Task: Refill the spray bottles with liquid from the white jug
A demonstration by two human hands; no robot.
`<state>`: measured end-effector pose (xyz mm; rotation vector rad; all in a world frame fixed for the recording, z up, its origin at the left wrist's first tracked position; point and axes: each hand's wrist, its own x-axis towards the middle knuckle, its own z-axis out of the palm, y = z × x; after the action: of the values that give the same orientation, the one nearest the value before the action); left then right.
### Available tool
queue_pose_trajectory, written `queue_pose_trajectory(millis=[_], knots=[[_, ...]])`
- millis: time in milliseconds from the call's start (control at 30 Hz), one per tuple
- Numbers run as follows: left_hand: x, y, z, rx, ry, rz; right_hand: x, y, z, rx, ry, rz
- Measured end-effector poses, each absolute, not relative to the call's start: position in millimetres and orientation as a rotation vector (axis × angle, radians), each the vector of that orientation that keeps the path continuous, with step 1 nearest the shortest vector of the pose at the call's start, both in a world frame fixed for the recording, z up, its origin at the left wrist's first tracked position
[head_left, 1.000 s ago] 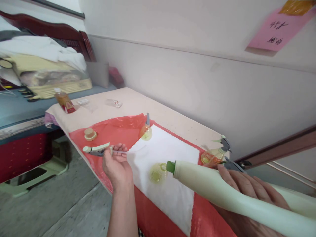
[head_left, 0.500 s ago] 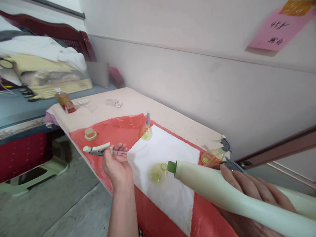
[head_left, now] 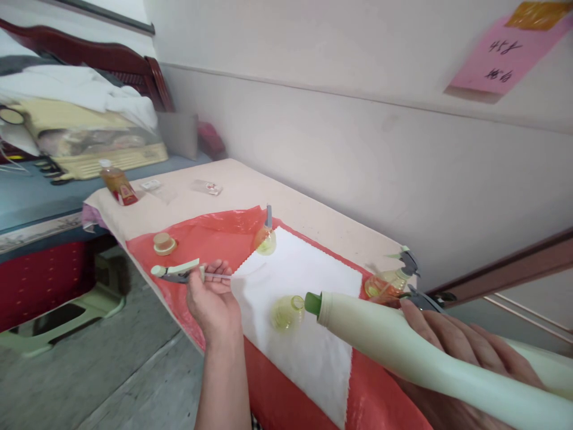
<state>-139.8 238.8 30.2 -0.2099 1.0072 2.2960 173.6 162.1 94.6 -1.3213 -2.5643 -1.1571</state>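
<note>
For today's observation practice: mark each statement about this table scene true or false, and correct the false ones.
1. The right hand holds a long pale green bottle. True.
2. The bottle's green tip points at a small yellowish bottle on the white cloth. True.
3. The left hand is empty. False: it holds a sprayer top.
4. The white cloth lies on a blue sheet. False: on a red sheet.
5. A pink note hangs on the wall. True.
</note>
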Motion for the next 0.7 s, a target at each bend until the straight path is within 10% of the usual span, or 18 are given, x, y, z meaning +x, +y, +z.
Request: queue_pose_trajectory(millis=[700], knots=[[-140.1,236.8,32.0,-0.177,1.019,2.295,171.6,164.2,94.9,-1.299,-2.601,-1.217]])
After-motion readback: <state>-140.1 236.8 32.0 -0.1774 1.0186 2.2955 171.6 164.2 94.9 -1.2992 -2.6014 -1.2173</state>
